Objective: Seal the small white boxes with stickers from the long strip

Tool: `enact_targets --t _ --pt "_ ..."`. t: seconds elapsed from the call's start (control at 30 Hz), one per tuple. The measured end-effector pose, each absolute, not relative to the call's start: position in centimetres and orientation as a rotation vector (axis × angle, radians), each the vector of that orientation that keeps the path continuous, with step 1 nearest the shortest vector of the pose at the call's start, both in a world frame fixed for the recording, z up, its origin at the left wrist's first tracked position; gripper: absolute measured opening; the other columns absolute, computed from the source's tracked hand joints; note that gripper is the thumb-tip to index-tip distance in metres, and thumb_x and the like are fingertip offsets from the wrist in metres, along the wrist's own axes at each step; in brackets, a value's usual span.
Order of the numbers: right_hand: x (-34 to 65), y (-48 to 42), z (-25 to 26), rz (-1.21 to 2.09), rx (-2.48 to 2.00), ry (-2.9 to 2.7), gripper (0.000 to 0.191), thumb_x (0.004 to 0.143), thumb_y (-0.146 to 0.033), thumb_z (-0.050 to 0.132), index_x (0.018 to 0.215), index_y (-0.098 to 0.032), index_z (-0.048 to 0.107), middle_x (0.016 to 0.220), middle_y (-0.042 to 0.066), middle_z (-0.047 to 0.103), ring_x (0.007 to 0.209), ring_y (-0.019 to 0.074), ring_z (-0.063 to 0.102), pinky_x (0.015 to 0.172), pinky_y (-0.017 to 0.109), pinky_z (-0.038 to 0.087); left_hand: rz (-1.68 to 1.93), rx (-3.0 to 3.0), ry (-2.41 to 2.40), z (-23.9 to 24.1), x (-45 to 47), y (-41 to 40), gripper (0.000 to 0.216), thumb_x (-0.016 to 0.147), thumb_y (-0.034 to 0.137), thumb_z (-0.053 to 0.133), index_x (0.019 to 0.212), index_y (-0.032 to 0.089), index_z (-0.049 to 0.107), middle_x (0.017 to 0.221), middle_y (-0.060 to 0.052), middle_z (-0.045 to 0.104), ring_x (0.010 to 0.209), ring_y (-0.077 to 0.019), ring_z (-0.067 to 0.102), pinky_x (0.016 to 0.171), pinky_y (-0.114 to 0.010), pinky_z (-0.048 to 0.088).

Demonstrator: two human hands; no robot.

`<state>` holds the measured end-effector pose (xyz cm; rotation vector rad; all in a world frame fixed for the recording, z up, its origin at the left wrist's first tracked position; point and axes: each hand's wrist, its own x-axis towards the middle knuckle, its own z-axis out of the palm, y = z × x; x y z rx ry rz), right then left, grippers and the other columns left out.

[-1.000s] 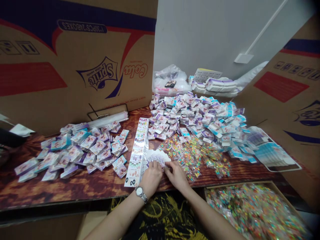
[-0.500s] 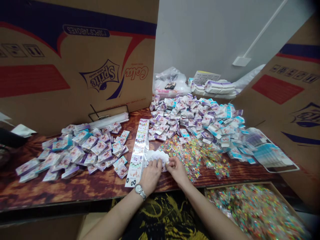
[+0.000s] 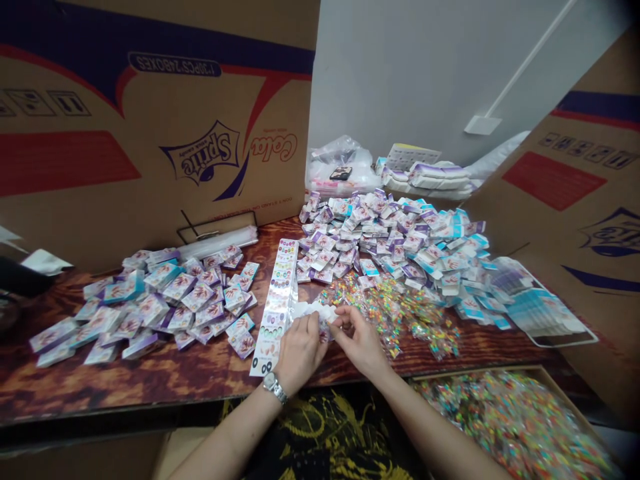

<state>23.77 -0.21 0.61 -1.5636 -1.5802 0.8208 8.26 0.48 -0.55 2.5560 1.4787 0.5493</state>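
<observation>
Near the table's front edge, both hands are at some white paper pieces (image 3: pixel 303 309) with wavy edges. My left hand (image 3: pixel 299 350), with a metal watch (image 3: pixel 275 385) on the wrist, has its fingers curled over the paper. On the paper's right side, my right hand (image 3: pixel 361 341) pinches an edge between thumb and forefinger. The fingers hide much of the paper. Left of the hands lies a long sticker strip (image 3: pixel 273 307) with rows of coloured printed shapes. Beyond the right hand, small clear packets of coloured bits (image 3: pixel 395 300) are spread in a heap.
A large heap of small white, purple and blue boxes (image 3: pixel 390 227) lies at the back; more boxes (image 3: pixel 165 303) lie at left. A tray of coloured packets (image 3: pixel 520 420) is at lower right. Big cartons (image 3: pixel 150 133) stand at left and right (image 3: pixel 575 200).
My right hand has shifted slightly and turned, its fingers now more raised and pinching. My left hand has moved a little left and down. The paper between them is more covered.
</observation>
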Motion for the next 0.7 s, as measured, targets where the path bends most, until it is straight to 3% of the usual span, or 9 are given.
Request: enact_targets --t 0.07,0.23,0.3,0.4,0.57,0.7 --pt "23.5 -0.3 0.9 0.783 -1.560 -1.609 0.024 0.078 -0.025 0.056 0.102 -0.022 0.053 0.083 0.001 0.062 0.079 0.0175 0.060 0.072 0.030 0.046 0.565 2.541 1.516 -0.1 8.2 0.4 0.043 0.082 0.019 0.049 0.121 0.009 0.037 0.100 -0.011 0.055 0.092 -0.0245 0.052 0.075 -0.035 0.050" --pt "23.1 0.1 0.4 1.061 -1.472 -1.389 0.020 0.076 -0.028 0.059 0.093 -0.020 0.050 0.073 -0.001 0.058 0.065 0.0144 0.058 0.061 0.026 0.048 0.560 2.556 1.576 0.3 8.3 0.1 0.042 0.082 0.015 0.048 0.122 0.010 0.037 0.098 -0.010 0.055 0.089 -0.0243 0.053 0.070 -0.035 0.050" --pt "23.4 0.2 0.7 1.031 -1.452 -1.436 0.016 0.078 -0.028 0.058 0.089 -0.020 0.051 0.074 0.000 0.058 0.066 0.0145 0.058 0.062 0.027 0.048 0.596 2.541 1.565 0.2 8.1 0.0 0.045 0.082 0.018 0.049 0.124 0.010 0.036 0.101 -0.011 0.055 0.091 -0.0244 0.054 0.072 -0.035 0.051" --pt "24.2 -0.1 1.9 0.740 -1.452 -1.697 0.013 0.082 -0.027 0.054 0.092 -0.020 0.058 0.087 0.005 0.059 0.080 0.0180 0.058 0.073 0.032 0.049 0.690 2.491 1.548 0.2 7.5 0.0 0.047 0.082 0.021 0.051 0.125 0.012 0.035 0.104 -0.011 0.055 0.095 -0.0243 0.054 0.076 -0.035 0.050" --pt "24.0 -1.0 2.4 0.399 -1.378 -1.940 0.026 0.084 -0.022 0.053 0.108 -0.022 0.062 0.115 0.012 0.053 0.107 0.0252 0.051 0.092 0.043 0.043 0.761 2.462 1.564 0.7 7.2 0.2 0.046 0.082 0.023 0.052 0.124 0.012 0.036 0.100 -0.011 0.056 0.094 -0.0242 0.056 0.076 -0.034 0.051" --pt "22.7 -1.4 1.3 0.680 -1.372 -1.689 0.028 0.084 -0.026 0.053 0.111 -0.023 0.060 0.127 0.011 0.048 0.114 0.0240 0.050 0.089 0.039 0.047 0.740 2.475 1.610 1.1 7.5 0.2 0.046 0.082 0.021 0.052 0.124 0.010 0.036 0.099 -0.011 0.057 0.092 -0.0241 0.057 0.075 -0.035 0.051"
